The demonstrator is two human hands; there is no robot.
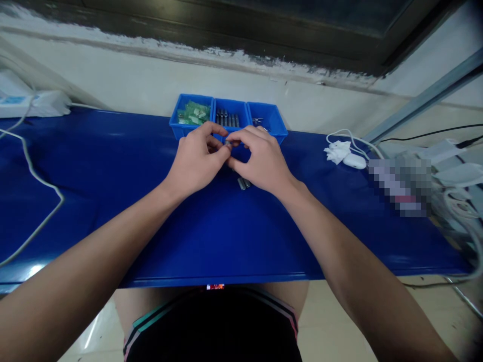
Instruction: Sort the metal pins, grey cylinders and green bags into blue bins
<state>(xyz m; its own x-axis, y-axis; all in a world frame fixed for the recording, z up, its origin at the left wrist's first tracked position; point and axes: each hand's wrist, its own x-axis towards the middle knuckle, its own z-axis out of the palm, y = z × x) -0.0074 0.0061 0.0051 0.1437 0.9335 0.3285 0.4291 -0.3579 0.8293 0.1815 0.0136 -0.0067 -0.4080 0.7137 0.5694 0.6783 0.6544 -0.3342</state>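
My left hand (199, 158) and my right hand (262, 158) meet just in front of the blue bins. Between their fingertips is a small grey metal part (228, 144), pinched from both sides and partly covered by the fingers. Beside my right hand, two short grey cylinders (243, 183) lie on the blue table (226, 231). Behind the hands, the left bin (182, 129) has green packets in it, the middle bin (231, 104) holds several dark cylinders, and the right bin (277, 129) contains small metal pins.
A white cable (32, 168) crosses the table's left side from a power strip (41, 104). Crumpled tissue (337, 152), a white case (354, 161) and cables lie at the right. A wall (143, 80) rises behind the bins.
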